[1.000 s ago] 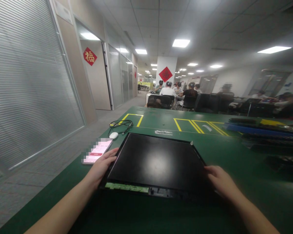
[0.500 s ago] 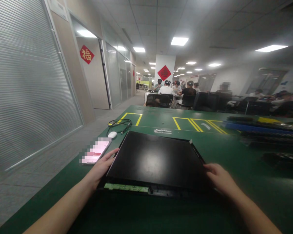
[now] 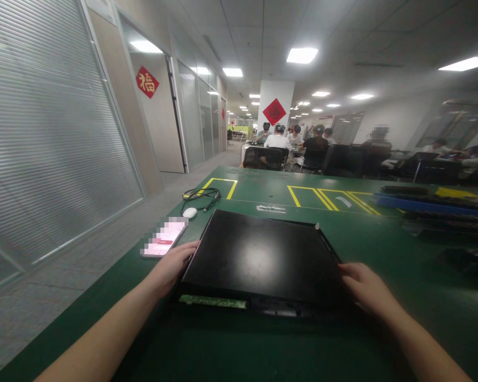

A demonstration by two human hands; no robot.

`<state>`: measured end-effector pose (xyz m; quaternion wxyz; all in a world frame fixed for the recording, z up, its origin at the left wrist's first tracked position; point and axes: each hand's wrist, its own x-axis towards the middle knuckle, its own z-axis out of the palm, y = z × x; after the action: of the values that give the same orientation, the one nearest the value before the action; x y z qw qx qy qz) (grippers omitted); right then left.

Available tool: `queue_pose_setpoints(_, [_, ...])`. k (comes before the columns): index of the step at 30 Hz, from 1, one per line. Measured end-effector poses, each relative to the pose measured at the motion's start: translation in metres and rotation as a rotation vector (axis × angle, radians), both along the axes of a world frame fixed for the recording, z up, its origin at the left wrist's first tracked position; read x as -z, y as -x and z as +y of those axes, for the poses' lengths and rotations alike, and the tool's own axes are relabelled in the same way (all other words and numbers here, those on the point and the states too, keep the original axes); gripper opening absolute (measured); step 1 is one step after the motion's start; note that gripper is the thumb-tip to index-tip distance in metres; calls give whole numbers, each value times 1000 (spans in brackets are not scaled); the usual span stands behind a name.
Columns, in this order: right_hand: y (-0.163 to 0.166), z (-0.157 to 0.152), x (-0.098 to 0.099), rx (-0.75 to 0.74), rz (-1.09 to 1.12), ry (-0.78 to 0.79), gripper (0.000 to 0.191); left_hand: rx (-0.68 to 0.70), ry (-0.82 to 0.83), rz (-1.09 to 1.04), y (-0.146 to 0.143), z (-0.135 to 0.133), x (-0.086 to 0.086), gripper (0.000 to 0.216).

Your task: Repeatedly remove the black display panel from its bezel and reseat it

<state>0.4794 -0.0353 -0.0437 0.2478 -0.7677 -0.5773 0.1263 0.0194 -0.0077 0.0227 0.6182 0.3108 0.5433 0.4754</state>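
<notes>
A flat black panel [image 3: 258,254] with a green circuit strip [image 3: 213,301] along its near edge lies on the green table [image 3: 366,249]. My left hand [image 3: 174,263] grips the panel's left edge, fingers curled around it. On the opposite side, my right hand [image 3: 364,289] holds the right edge near the front corner, fingers wrapped against the side.
A phone [image 3: 164,239] with a lit screen lies left of the panel, with a white mouse [image 3: 190,213] and a coiled black cable [image 3: 201,195] behind it. Yellow marked boxes [image 3: 326,199] and stacked dark parts [image 3: 433,207] lie at the far right. Several people sit at desks beyond.
The view has shifted slightly; both hands keep their hold on the panel's edges, and the panel sits a little farther from me and flatter.
</notes>
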Motion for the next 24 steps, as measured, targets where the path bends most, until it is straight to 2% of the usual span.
queue_pose_setpoints(4, [0, 0, 0, -5, 8, -12, 37, 41, -31, 67, 2, -2, 3, 33])
queue_pose_setpoints(10, [0, -1, 0, -17, 5, -5, 38, 208, -144, 136, 6, -7, 4, 47])
queue_pose_setpoints(13, [-1, -1, 2, -24, 1, -15, 38, 189, -169, 155, 8, -6, 6, 53])
queue_pose_setpoints(17, [-2, -1, 2, -19, 1, -20, 36, 81, -238, 228, 10, -4, 5, 53])
queue_pose_setpoints(22, [0, -3, -3, 12, 32, 9, 37, 154, -287, 67, 7, -7, 3, 66])
queue_pose_setpoints(24, [0, -4, -4, 28, 95, 9, 43, 154, -335, 52, 7, -8, 3, 68])
